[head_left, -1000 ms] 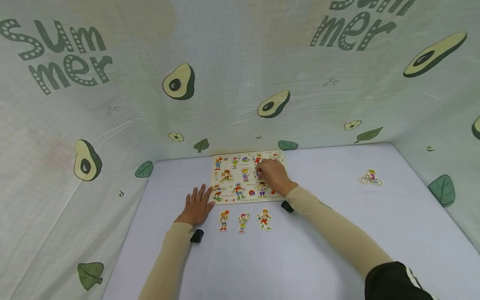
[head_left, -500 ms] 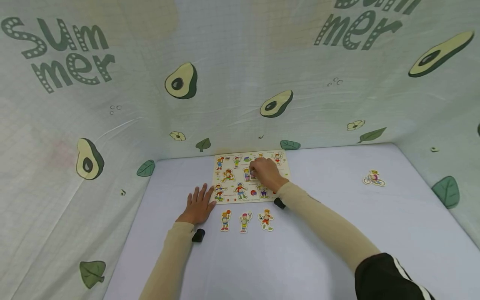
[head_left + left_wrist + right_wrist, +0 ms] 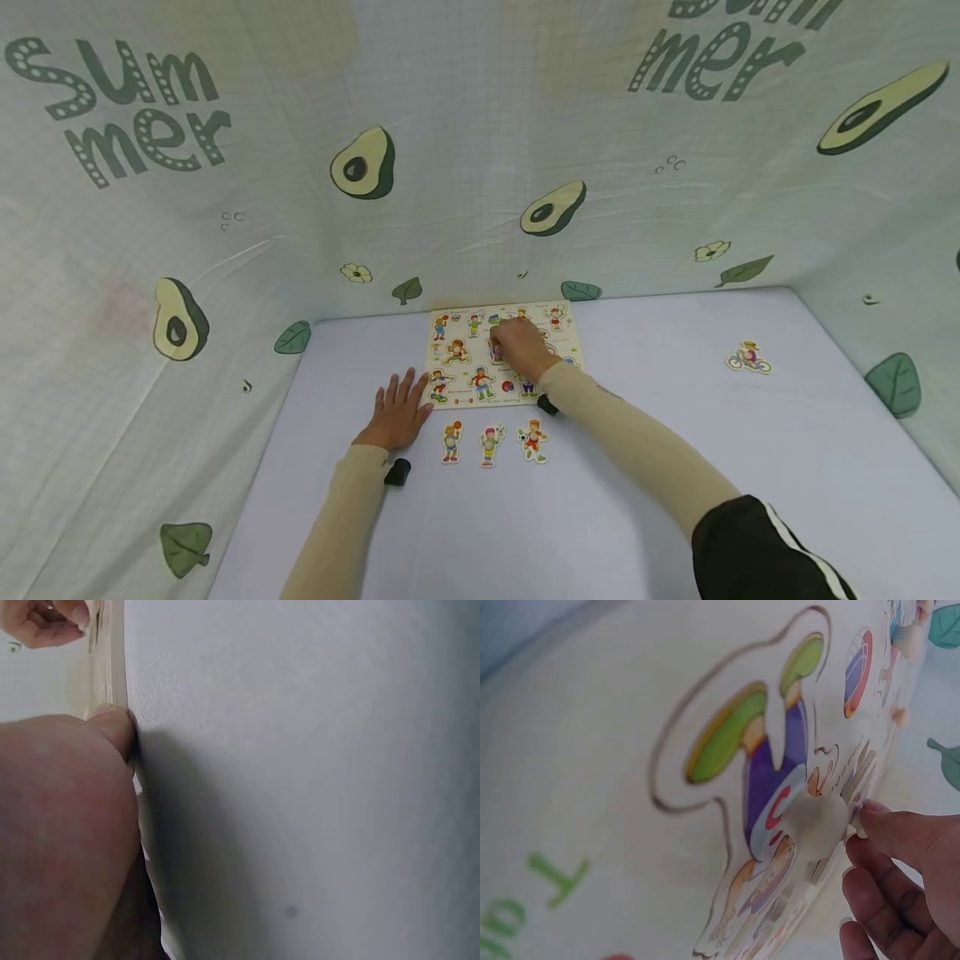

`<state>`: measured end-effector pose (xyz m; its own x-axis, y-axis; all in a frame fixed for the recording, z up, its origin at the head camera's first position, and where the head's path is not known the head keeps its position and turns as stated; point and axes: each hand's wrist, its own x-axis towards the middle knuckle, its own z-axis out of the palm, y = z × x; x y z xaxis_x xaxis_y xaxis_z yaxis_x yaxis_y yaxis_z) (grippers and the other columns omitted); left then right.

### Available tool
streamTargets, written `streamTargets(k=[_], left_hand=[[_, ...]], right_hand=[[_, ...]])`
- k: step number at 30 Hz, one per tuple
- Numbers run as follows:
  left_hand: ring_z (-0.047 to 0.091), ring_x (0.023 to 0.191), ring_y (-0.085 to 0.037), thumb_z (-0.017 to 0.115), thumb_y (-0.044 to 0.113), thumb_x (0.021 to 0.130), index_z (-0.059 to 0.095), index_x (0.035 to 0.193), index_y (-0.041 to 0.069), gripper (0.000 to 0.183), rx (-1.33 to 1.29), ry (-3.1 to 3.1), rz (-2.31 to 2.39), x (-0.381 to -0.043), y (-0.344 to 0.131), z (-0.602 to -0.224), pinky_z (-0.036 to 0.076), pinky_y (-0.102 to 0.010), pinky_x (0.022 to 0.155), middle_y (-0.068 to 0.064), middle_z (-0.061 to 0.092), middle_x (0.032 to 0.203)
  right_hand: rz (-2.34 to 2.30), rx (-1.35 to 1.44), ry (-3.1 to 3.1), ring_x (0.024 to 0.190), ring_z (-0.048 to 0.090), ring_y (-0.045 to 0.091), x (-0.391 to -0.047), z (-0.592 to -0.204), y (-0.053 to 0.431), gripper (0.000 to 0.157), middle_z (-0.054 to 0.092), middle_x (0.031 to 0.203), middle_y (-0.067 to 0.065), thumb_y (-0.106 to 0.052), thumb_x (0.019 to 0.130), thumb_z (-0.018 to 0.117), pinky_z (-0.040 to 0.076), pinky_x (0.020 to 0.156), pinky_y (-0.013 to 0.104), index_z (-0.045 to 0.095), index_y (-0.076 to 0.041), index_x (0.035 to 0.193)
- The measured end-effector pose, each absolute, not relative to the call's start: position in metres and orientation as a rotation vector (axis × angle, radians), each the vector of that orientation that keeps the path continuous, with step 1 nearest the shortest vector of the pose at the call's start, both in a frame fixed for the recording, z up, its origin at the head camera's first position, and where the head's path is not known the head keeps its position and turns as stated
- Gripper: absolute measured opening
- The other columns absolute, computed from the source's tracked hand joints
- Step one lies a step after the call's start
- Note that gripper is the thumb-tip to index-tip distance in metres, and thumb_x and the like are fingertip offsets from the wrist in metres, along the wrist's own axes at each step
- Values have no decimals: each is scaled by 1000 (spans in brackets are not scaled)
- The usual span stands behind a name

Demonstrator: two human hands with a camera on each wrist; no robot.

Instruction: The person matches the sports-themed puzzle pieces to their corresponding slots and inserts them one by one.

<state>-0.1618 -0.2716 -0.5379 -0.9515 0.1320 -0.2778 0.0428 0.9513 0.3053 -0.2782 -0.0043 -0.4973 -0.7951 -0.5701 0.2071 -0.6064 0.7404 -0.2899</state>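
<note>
A wooden peg puzzle board, printed with sports figures, lies on the table by the back wall. My left hand rests flat on the table, fingers spread, its fingertips and thumb at the board's left edge. Over the middle of the board is my right hand, pinching a small puzzle piece that its fingers mostly hide. In the right wrist view, thumb and fingertips meet just beyond the white knob of a purple-trousered figure piece lying in the board.
Three loose figure pieces lie in a row before the board: a basketball player, a green-clad figure and a footballer. A cyclist piece lies far right. A cloth wall printed with avocados rises behind the white table.
My right hand has moved left across the board with the piece, from the right-centre figure to the middle one. The left hand has stayed in place.
</note>
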Motion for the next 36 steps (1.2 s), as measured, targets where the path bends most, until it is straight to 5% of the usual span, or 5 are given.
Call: streamTargets(k=[21,36], left_hand=[[-4,161,-49,38,40,115,17,171,11,66,131,2812,432,-160,-270,-537,-3,-67,127,-21,2,177],[-4,161,-50,40,36,115,18,170,9,65,84,2786,427,-157,-262,-526,-3,-67,127,-22,3,177]], right_hand=[[477,948,-2873,99,73,32,-276,-499,-12,10,77,103,12,-4,98,73,58,93,48,78,-3,107],[414,925,-2754,103,66,28,-255,-487,50,18,72,108,7,-13,93,83,52,96,46,77,-8,109]])
